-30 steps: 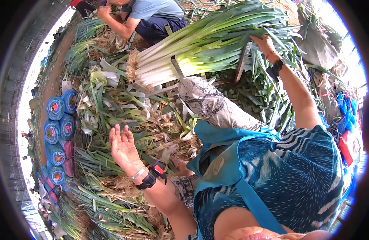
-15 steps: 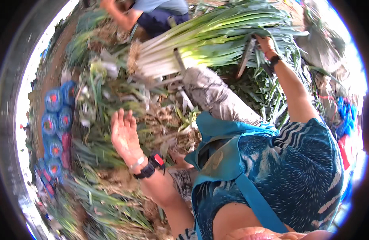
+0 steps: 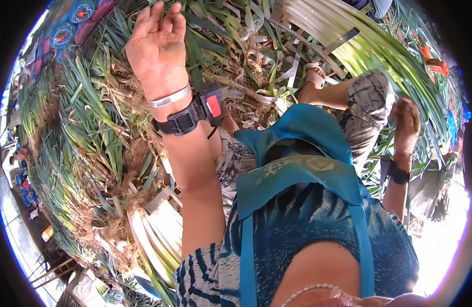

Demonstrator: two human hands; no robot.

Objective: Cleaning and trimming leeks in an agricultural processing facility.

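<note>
My left hand (image 3: 161,53) is raised palm up over loose leaves, fingers apart and a little bent, holding nothing. A black strap with a small device and a silver bracelet circle that wrist. My right hand (image 3: 407,123) is beside my raised knee, next to the green leaves of a big leek bundle (image 3: 343,30). Its fingers look loosely stretched, with nothing seen in them, though they are somewhat blurred. The bundle rests on a low metal rack (image 3: 343,40) at the upper right, its white ends toward the middle.
Untrimmed leeks (image 3: 92,112) with roots lie heaped along the left. Cleaned white leeks (image 3: 159,230) sit at the lower left beside my arm. Blue twine rolls (image 3: 62,37) stand at the far left. Leaf scraps (image 3: 246,66) cover the ground around my sandalled foot (image 3: 313,84).
The view has turned leftward, so the bundle now sits at the upper right. My right hand has come away from the bundle's leaves toward my knee. My left hand stays raised and open.
</note>
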